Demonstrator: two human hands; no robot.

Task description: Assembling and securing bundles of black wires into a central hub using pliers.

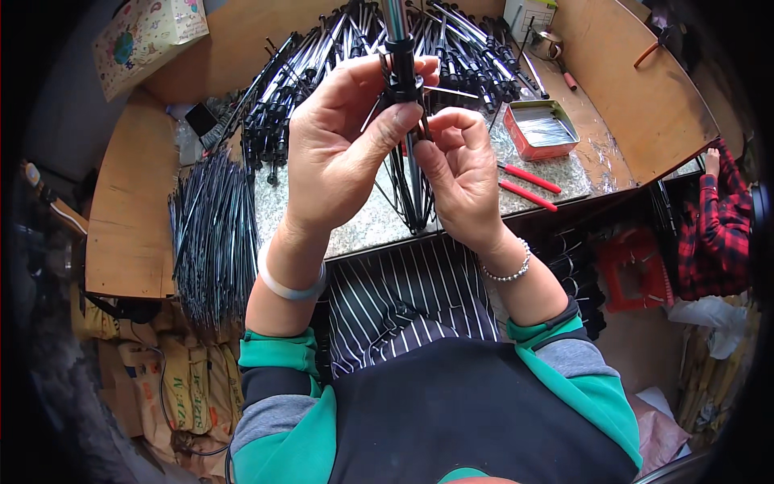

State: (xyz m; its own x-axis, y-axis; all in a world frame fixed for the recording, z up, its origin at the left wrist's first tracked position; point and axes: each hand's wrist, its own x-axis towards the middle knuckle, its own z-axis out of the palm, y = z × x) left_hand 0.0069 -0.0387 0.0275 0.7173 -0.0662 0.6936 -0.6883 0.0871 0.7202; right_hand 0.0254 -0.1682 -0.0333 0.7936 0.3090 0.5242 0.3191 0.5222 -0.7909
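Umbrella frame [401,81]: black ribs and silver shaft, held up in front of the person, above the near edge of the speckled tabletop [355,228]. Left hand [332,153] grasping it at the black collar, thumb across the front, fingers behind. Right hand [468,181] at the ribs just below, thumb and forefinger bent close to the shaft; cannot tell whether anything is pinched between them. Just right of this hand: a tool with two red handles [532,194], head hidden. Beyond it, open red tin [542,149] containing thin metal pins. Behind: large heap of similar frames [274,105]. Left side: bundle of thin dark rods [211,234]. Far right: another person's red-and-black checked sleeve [711,210].
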